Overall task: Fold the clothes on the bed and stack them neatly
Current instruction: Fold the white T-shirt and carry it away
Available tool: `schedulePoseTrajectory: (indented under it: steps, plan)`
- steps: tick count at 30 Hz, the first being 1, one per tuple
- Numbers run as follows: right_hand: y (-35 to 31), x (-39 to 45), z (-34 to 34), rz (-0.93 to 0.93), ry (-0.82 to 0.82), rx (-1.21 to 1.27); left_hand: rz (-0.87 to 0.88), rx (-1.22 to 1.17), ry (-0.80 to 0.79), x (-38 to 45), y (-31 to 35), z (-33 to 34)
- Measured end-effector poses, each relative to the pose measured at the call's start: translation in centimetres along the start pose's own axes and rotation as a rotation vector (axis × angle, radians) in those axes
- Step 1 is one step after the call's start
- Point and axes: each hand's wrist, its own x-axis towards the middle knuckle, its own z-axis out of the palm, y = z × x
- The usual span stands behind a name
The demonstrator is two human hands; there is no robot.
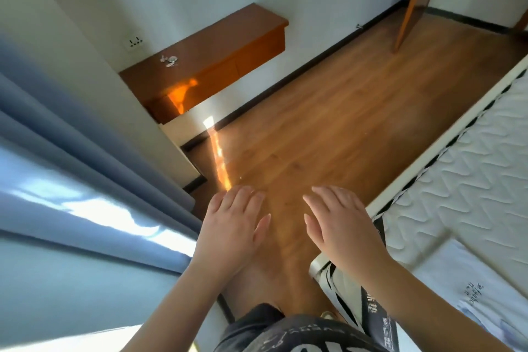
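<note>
A bare quilted white mattress (pixel 463 180) with a black-and-white striped edge runs along the frame from about two to four o'clock. On it, near four o'clock, lies a pale white garment (pixel 468 288), flat and smooth, with small dark script printed near its lower part.
</note>
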Motion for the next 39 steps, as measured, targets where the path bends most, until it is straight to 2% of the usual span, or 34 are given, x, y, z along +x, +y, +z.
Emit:
schedulePoseTrajectory:
  steps: [10, 14, 20, 26, 31, 39]
  plan:
    - [-3.2, 11.2, 5.7, -0.111, -0.134, -0.065, 0.007, -0.053, -0.089, 6.8, -11.2, 5.0]
    - [-5.8, 16.1, 7.7, -0.088, -0.138, -0.060, 0.029, -0.105, -0.123, 9.9, -15.1, 6.3]
    - [-6.6, 20.5, 8.8, 0.001, -0.101, -0.063, 0.171, -0.154, -0.098, 14.6, -18.1, 7.1]
    - [-3.2, 23.5, 8.3, 0.148, -0.143, -0.093, 0.233, -0.202, -0.112, 21.8, -17.0, 7.0]
    - [3.1, 26.7, 8.0, 0.268, -0.218, -0.064, 0.347, -0.241, -0.113, 31.4, -11.7, 7.6]
    - [16.5, 32.1, 5.7, 0.391, 0.032, -0.071, 0.515, -0.249, -0.081, 46.3, -5.1, 7.8]
